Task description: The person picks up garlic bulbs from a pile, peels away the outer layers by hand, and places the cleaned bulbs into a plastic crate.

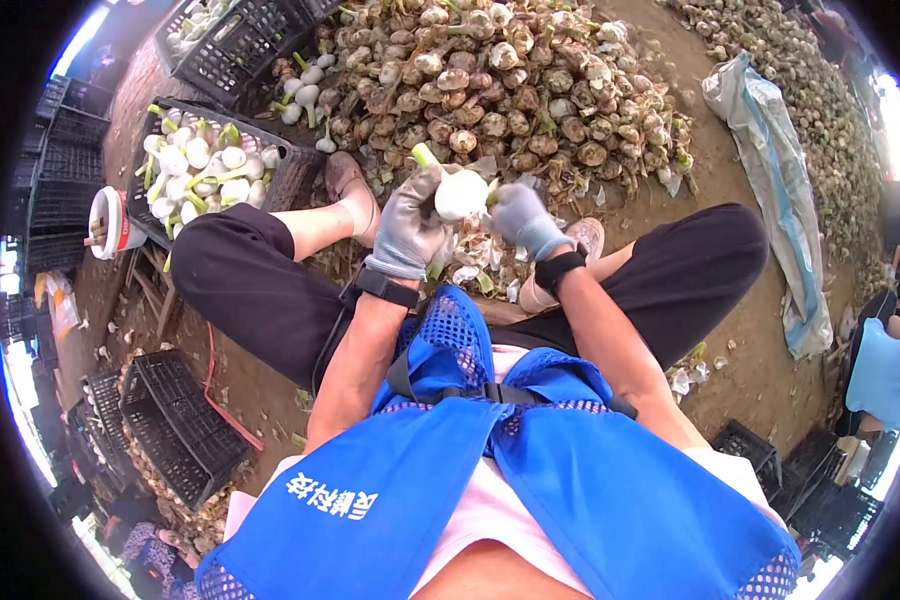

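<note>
A peeled white garlic bulb (461, 195) with a short green stem is in the grasp of my left hand (415, 215), which wears a grey-blue glove. My right hand (526, 214), gloved too and smeared a little by motion, is curled closed at the bulb's right side. What its fingers grip there is hidden. Below both hands, loose garlic skins (478, 262) lie on the ground between my feet. Just beyond is a large heap of unpeeled garlic (530, 90) with dry brown skins.
To the left stands a black crate (295, 165) of cleaned white garlic, with another crate (255, 50) behind it. A white bucket (110, 222) is beside them. A plastic sack (770, 190) lies on the right. Black crates (185, 425) sit at lower left; another person (882, 370) is at far right.
</note>
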### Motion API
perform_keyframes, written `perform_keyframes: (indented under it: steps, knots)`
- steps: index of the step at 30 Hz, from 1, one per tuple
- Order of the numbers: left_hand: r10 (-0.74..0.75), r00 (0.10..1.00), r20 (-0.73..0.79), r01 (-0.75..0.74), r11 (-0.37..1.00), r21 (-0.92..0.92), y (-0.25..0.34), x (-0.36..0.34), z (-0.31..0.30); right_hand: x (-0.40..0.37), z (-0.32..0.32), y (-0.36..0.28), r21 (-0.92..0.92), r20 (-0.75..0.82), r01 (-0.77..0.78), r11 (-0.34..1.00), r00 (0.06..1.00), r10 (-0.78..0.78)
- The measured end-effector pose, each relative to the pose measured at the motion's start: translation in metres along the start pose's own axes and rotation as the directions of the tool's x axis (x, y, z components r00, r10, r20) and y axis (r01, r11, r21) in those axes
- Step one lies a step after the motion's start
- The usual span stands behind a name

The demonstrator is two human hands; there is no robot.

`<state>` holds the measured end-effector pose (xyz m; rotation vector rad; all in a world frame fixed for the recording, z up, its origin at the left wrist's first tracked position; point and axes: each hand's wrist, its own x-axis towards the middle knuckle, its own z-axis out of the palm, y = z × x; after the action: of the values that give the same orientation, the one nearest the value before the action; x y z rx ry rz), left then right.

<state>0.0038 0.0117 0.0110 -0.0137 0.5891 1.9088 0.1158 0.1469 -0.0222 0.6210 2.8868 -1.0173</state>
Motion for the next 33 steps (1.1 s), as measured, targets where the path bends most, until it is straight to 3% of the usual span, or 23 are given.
perform_keyframes:
  steps: [2,4,6,7,8,10,11,12,13,14,15,16,18,19,20,22,23,25,26,28,30,32,33]
  knots:
    - [0.006,0.989,-0.149,-0.039,0.976,-0.214,0.003,0.003,-0.006,0.008,0.027,0.000,-0.057,0.137,0.115,0.992,0.985,-0.107]
    - [0.006,0.990,-0.141,-0.041,0.969,-0.244,0.004,0.008,-0.023,-0.011,0.011,-0.031,0.059,0.210,-0.057,0.997,0.977,0.044]
    - [-0.002,0.976,-0.217,-0.068,0.947,-0.314,0.005,0.014,-0.025,-0.020,0.000,-0.040,0.173,0.311,0.018,0.985,0.948,-0.072]
    - [-0.022,0.957,-0.288,-0.081,0.936,-0.341,0.003,0.023,-0.038,-0.026,-0.002,-0.038,0.442,0.313,0.019,0.897,0.934,-0.174]
    - [-0.018,0.957,-0.289,-0.088,0.933,-0.349,0.004,0.025,-0.041,-0.026,-0.016,-0.049,0.436,0.321,0.019,0.900,0.931,-0.175]
    - [0.003,0.957,-0.291,-0.070,0.973,-0.218,0.005,0.025,-0.047,-0.027,-0.053,-0.073,0.800,-0.186,0.377,0.467,0.896,-0.404]
    - [0.098,0.883,-0.459,-0.166,0.980,-0.110,0.003,0.021,-0.026,-0.030,-0.072,-0.078,0.621,-0.319,0.499,0.604,0.865,-0.387]
    - [0.100,0.882,-0.461,-0.168,0.980,-0.108,0.002,0.020,-0.030,-0.034,-0.087,-0.076,0.403,-0.446,0.571,0.715,0.805,-0.391]
    - [0.018,0.902,-0.432,-0.086,0.987,-0.139,0.002,0.021,-0.037,-0.014,-0.051,-0.027,0.962,-0.199,0.219,0.162,0.971,-0.129]
    - [-0.061,0.916,-0.396,-0.006,0.986,-0.166,0.004,0.023,-0.040,-0.009,-0.060,-0.030,0.869,0.066,-0.144,0.474,0.982,0.177]
    - [0.001,0.858,-0.513,-0.054,0.995,-0.088,0.003,0.022,-0.022,-0.005,-0.046,-0.030,0.260,0.142,-0.360,0.896,0.932,0.333]
    - [0.007,0.858,-0.513,-0.061,0.994,-0.088,0.005,0.020,-0.020,-0.003,-0.025,-0.026,-0.502,0.078,-0.390,0.772,0.869,0.489]
    - [-0.063,0.880,-0.471,-0.019,0.985,-0.169,0.010,0.017,-0.021,-0.006,0.007,-0.010,0.001,-0.178,-0.078,0.997,0.981,0.077]
    - [0.000,0.983,-0.182,-0.037,0.979,-0.198,0.007,0.016,-0.041,-0.002,-0.002,-0.022,0.403,-0.088,-0.056,0.913,0.991,0.099]
    - [0.033,0.943,-0.331,-0.082,0.987,-0.135,0.002,0.018,-0.034,0.001,-0.004,-0.033,0.693,-0.177,0.080,0.716,0.982,0.062]
    - [0.122,0.856,-0.502,-0.195,0.976,-0.095,-0.004,0.023,-0.018,-0.007,-0.029,-0.063,0.890,-0.079,-0.017,0.457,0.979,0.189]
    - [0.121,0.858,-0.499,-0.192,0.977,-0.094,-0.001,0.021,-0.008,-0.009,-0.033,-0.066,0.890,-0.083,-0.014,0.457,0.978,0.191]
    - [0.391,0.740,-0.547,-0.210,0.907,0.364,0.000,0.012,0.005,-0.014,-0.034,-0.067,0.959,0.178,-0.228,0.170,0.947,0.268]
    - [0.386,0.738,-0.553,-0.207,0.910,0.358,-0.001,0.014,0.001,-0.015,-0.032,-0.067,0.956,0.185,-0.237,0.171,0.944,0.271]
    - [0.442,0.768,-0.464,-0.168,0.838,0.520,0.001,0.018,-0.005,-0.014,-0.026,-0.067,0.911,0.066,-0.162,0.380,0.965,0.254]
    - [0.421,0.746,-0.516,-0.125,0.849,0.513,0.002,0.018,-0.001,-0.008,-0.014,-0.062,0.905,0.013,-0.113,0.410,0.971,0.240]
    - [0.512,0.707,-0.488,-0.031,0.712,0.702,0.005,0.013,0.009,-0.002,-0.007,-0.058,0.827,-0.007,-0.155,0.541,0.958,0.285]
    - [0.651,0.718,-0.246,-0.197,0.529,0.825,-0.003,0.021,-0.019,-0.003,-0.005,-0.056,0.825,-0.004,-0.158,0.543,0.959,0.283]
